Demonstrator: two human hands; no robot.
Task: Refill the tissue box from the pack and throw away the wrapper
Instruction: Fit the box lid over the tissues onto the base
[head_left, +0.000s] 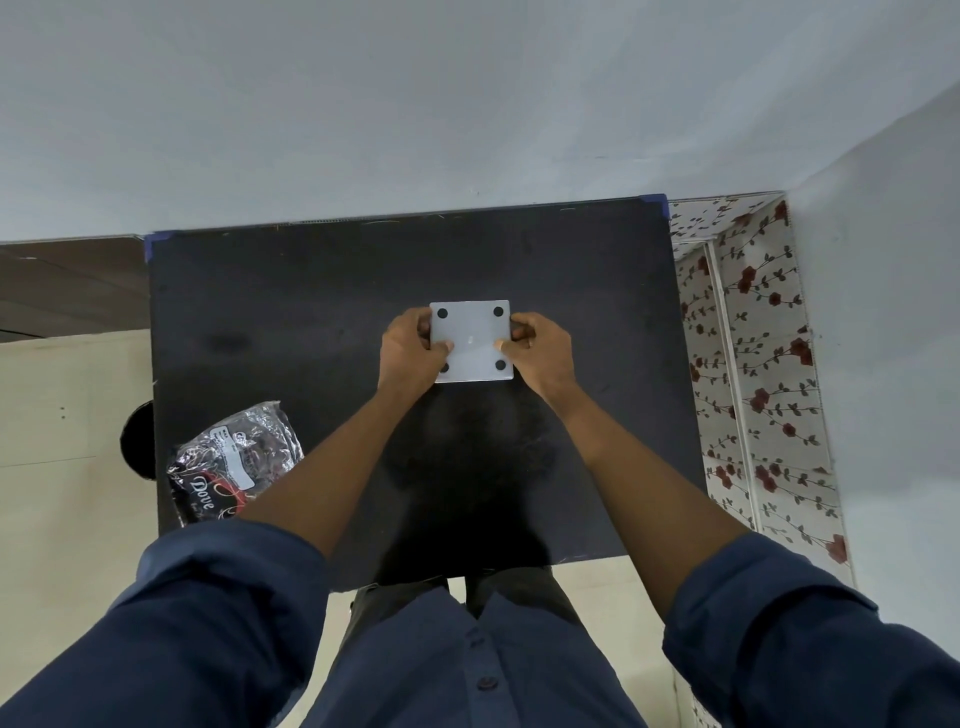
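I see the box (471, 340) at table (311, 312) centre, white underside with four black pads up. My left hand (410, 348) grips its nine o'clock edge, right hand (540, 351) its three o'clock. The pack (234, 462) lies at eight o'clock.

You've got a black table (311, 312) pushed against a pale wall (467, 104), blue tape (655, 200) on its far corners. On your right stands a floral panel (763, 364), white with red flowers. On your left, a beige floor (62, 415) and a brown surface (67, 286) beyond it.
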